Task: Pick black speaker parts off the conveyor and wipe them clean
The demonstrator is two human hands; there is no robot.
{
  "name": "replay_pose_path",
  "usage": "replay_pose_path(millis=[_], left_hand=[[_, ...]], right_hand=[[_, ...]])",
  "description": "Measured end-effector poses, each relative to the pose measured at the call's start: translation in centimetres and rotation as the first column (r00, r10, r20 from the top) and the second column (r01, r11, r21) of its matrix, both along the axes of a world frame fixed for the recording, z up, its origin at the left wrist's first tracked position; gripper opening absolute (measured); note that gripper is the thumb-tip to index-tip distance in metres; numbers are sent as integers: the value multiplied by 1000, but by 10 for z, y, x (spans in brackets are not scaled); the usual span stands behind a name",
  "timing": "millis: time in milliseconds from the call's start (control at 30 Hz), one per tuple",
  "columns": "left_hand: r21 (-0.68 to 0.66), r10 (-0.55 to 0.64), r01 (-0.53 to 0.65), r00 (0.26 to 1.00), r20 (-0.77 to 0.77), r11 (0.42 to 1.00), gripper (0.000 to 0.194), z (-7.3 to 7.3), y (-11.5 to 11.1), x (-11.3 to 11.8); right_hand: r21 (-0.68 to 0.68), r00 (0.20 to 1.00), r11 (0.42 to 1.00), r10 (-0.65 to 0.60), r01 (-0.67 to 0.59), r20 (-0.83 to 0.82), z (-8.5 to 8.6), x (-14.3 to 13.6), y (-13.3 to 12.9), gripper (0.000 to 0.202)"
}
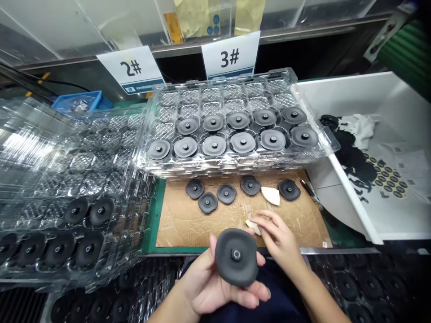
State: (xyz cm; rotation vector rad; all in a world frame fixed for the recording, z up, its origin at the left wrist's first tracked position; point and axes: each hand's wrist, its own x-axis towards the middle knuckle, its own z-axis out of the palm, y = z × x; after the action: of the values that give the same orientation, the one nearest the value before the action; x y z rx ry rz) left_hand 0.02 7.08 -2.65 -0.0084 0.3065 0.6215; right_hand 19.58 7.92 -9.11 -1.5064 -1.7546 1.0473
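My left hand (215, 287) holds a black rounded disc (232, 271) with a small central knob, its knob side facing up, near the front edge of the cardboard (188, 229). Just right of it, my right hand (281, 237) has its fingers on a small cream-white piece (253, 227) over the cardboard. Several similar black discs (226, 194) lie farther back on the cardboard. Among them is a larger cream-white pad (270, 195). Behind the cardboard, a clear compartment tray (235, 159) holds two rows of black discs, and its back compartments show no discs.
More clear trays with black discs (88, 249) are stacked at the left. At the right stands a white bin (350, 202) with black pieces and a sticker sheet (390, 179). A pen-like tool (310, 193) lies beside it. Signs 2# (131, 69) and 3# (230, 56) hang behind.
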Motion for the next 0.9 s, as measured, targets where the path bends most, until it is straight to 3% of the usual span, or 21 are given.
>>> replay_pose_path(millis=[67,133,200,267,300,367,433,500,600,733,800,900], left_hand=[[138,120,-100,982,-143,985,52,0,-1,1],[385,291,-143,886,-361,912,57,-1,-1,2],[643,468,-15,699,-540,765,79,-3,-2,3],[788,623,172,524,-581,590,97,-4,-1,3],[826,678,247,476,-559,507,101,-3,-1,2],[866,744,338,452,-492,368,106,-1,0,1],[883,763,371,467,-446,289,108,1,1,0],[886,759,369,480,-440,280,109,3,1,-2],[879,731,336,493,-471,340,106,5,-1,-5],[832,632,324,543,-553,450,107,8,-6,-8],[801,570,321,573,-589,505,110,9,-9,-8],[748,530,292,557,-639,595,107,11,-13,-8]], right_hand=[[-4,998,1000,9,-10,-58,16,-4,2,24],[-16,994,1000,19,-21,-106,31,-6,3,23],[-18,991,1000,-12,10,-136,39,-6,3,21],[-13,986,997,-72,71,-150,43,-5,0,18],[-10,981,994,-107,107,-159,44,-4,-2,16],[-8,962,986,-166,168,-216,48,-2,-6,12],[-28,926,982,-188,189,-329,55,-1,-10,8],[-80,886,988,-154,132,-437,65,-2,-11,8],[-203,886,977,-39,-62,-461,81,-7,-8,10],[-354,853,890,70,-288,-518,96,-12,-2,11],[-409,801,834,64,-371,-595,100,-12,1,13],[-462,739,772,14,-436,-674,103,-12,2,15]])
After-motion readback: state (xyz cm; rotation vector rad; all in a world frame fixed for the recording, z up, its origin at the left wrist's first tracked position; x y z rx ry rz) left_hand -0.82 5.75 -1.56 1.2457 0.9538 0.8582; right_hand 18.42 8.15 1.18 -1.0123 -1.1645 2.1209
